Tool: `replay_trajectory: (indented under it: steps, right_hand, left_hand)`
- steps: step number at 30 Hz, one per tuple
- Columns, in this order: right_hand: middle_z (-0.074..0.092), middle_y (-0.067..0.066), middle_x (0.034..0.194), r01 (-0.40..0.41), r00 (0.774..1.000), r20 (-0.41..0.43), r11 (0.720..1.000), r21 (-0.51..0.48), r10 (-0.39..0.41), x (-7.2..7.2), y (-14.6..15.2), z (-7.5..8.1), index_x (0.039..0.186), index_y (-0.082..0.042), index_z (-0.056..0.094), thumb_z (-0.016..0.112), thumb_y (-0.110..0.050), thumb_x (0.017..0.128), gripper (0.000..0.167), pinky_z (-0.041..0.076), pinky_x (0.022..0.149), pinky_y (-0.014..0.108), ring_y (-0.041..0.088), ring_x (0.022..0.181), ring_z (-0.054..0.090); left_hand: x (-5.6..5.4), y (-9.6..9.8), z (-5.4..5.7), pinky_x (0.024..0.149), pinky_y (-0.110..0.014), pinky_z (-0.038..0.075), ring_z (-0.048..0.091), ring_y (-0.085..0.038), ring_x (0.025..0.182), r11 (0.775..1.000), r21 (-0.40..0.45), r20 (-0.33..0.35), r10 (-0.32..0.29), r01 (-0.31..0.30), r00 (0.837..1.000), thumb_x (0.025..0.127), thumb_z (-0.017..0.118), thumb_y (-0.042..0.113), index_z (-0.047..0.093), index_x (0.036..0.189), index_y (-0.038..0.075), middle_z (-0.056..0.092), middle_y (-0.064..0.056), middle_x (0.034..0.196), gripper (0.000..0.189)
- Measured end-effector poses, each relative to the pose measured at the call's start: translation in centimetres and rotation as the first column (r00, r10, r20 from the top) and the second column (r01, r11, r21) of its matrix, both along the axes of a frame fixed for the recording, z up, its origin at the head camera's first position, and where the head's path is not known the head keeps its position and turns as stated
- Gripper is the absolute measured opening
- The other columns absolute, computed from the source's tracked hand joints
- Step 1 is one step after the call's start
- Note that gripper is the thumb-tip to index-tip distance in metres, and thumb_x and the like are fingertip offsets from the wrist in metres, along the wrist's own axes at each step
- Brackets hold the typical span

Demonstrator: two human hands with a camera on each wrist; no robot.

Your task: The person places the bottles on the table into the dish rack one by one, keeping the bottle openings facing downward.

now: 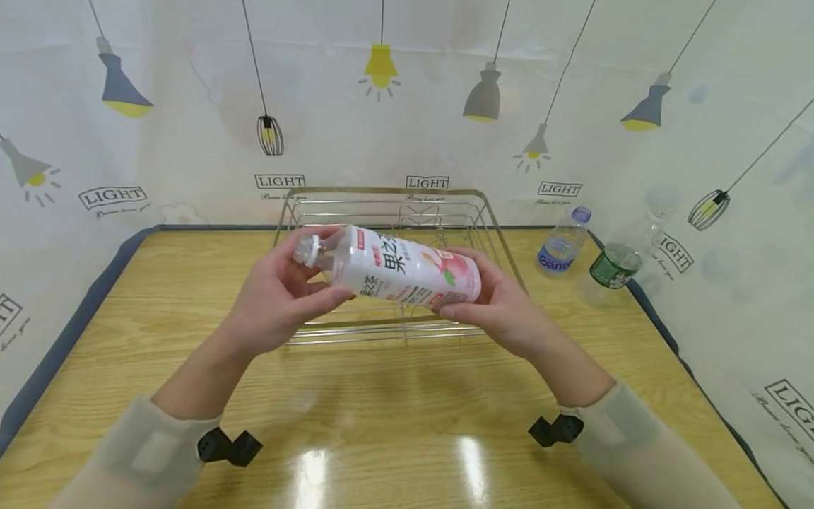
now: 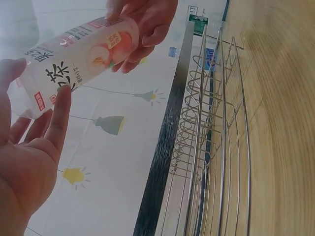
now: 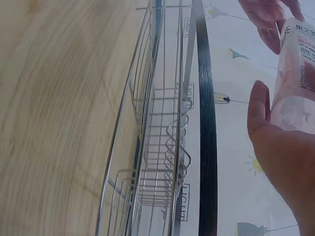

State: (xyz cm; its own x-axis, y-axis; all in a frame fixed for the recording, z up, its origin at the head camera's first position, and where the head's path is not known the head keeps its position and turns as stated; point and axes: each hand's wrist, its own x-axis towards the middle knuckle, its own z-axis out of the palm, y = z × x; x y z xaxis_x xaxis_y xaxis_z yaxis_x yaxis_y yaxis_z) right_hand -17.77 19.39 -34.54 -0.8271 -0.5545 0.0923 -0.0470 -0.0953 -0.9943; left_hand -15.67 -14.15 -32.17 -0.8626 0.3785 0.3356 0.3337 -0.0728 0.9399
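Both hands hold a clear plastic drink bottle [image 1: 407,268] with a white and pink peach label, lying nearly sideways above a wire rack. In the head view its neck points left and shows no cap. My left hand [image 1: 273,293] grips the neck and shoulder end, thumb below and fingers behind. My right hand [image 1: 502,304] holds the base end between thumb and fingers. The left wrist view shows the label of the bottle [image 2: 78,64] between the two hands. In the right wrist view the bottle's base [image 3: 295,110] rests against the right palm.
The metal wire rack [image 1: 394,323] stands on the wooden table [image 1: 381,403] below the bottle. At the right back stand a bottle with a blue label [image 1: 562,240] and a clear bottle with a green label [image 1: 615,265]. A lamp-patterned backdrop [image 1: 331,106] borders the table.
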Motion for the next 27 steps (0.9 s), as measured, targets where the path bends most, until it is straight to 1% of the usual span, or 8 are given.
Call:
replay_trajectory:
  steps: [3,6,12,15,18,22,24,27]
  right_hand:
    - [0.057,0.011,0.146,0.008,1.000,0.020,0.999,-0.045,-0.007,0.0,-0.2,-0.2,0.161,-0.013,0.042,0.065,0.015,0.097,0.074,0.063,0.106,0.039,0.023,0.124,0.070]
    - [0.061,0.009,0.142,0.017,0.999,0.032,0.997,-0.074,-0.015,0.0,-0.2,-0.3,0.157,-0.012,0.045,0.060,0.016,0.098,0.067,0.062,0.107,0.037,0.022,0.124,0.070]
    - [0.064,0.007,0.139,0.041,0.998,0.049,0.995,-0.087,-0.037,-0.2,0.3,-0.4,0.158,-0.011,0.045,0.057,0.013,0.101,0.064,0.061,0.107,0.033,0.020,0.124,0.070]
    - [0.065,0.007,0.139,0.044,0.998,0.050,0.997,-0.067,-0.040,-0.3,0.6,-0.3,0.159,-0.011,0.044,0.057,0.013,0.101,0.064,0.061,0.107,0.033,0.020,0.124,0.070]
    - [0.064,0.008,0.139,0.044,0.998,0.047,0.998,-0.049,-0.042,-0.3,0.8,-0.3,0.161,-0.009,0.041,0.058,0.013,0.101,0.067,0.061,0.107,0.032,0.020,0.124,0.070]
    - [0.064,0.008,0.140,0.044,0.998,0.048,0.998,-0.041,-0.042,-0.3,0.8,-0.4,0.164,-0.008,0.037,0.059,0.014,0.099,0.072,0.061,0.107,0.032,0.019,0.124,0.070]
    - [0.064,0.007,0.141,0.041,0.998,0.048,0.998,-0.042,-0.039,-0.3,0.8,-0.3,0.164,-0.009,0.037,0.059,0.014,0.099,0.073,0.062,0.106,0.031,0.018,0.124,0.070]
    - [0.064,0.007,0.141,0.033,0.999,0.034,0.998,-0.056,-0.031,-0.3,0.6,-0.2,0.163,-0.010,0.038,0.058,0.014,0.099,0.072,0.062,0.105,0.030,0.018,0.124,0.070]
  left_hand:
    - [0.1,0.0,-0.1,0.094,-0.035,0.067,0.070,-0.023,0.123,1.000,0.004,0.011,0.006,-0.006,1.000,0.094,0.073,-0.015,0.046,0.159,0.007,0.056,-0.013,0.151,0.073]
    - [0.1,-0.1,-0.3,0.094,-0.033,0.067,0.071,-0.022,0.122,1.000,0.000,0.001,0.012,-0.012,1.000,0.094,0.075,-0.013,0.048,0.158,0.008,0.058,-0.012,0.148,0.073]
    - [-0.2,-1.1,-0.4,0.105,-0.027,0.060,0.058,-0.024,0.138,0.999,0.021,-0.098,0.033,-0.031,0.995,0.088,0.075,-0.016,0.047,0.162,0.013,0.058,-0.007,0.151,0.084]
    - [-0.2,-1.5,0.3,0.105,-0.024,0.058,0.062,-0.023,0.137,0.995,-0.045,-0.148,0.076,-0.084,0.986,0.088,0.079,-0.013,0.055,0.157,0.011,0.066,-0.007,0.146,0.077]
    - [-0.1,-1.4,1.3,0.099,-0.024,0.058,0.067,-0.019,0.128,0.965,-0.218,-0.170,0.111,-0.148,0.979,0.089,0.088,0.001,0.065,0.150,0.013,0.072,-0.004,0.140,0.067]
    - [-0.1,-1.0,2.1,0.097,-0.027,0.057,0.068,-0.018,0.125,0.891,-0.426,-0.162,0.098,-0.159,0.982,0.087,0.096,0.019,0.069,0.147,0.018,0.071,0.001,0.142,0.066]
    - [-0.1,-0.9,2.1,0.098,-0.028,0.057,0.067,-0.019,0.125,0.868,-0.473,-0.157,0.085,-0.151,0.984,0.086,0.097,0.022,0.069,0.147,0.019,0.070,0.002,0.142,0.067]
    - [0.1,-0.8,1.9,0.097,-0.029,0.058,0.067,-0.020,0.124,0.853,-0.499,-0.155,0.084,-0.151,0.984,0.087,0.096,0.024,0.071,0.145,0.019,0.070,0.002,0.140,0.064]
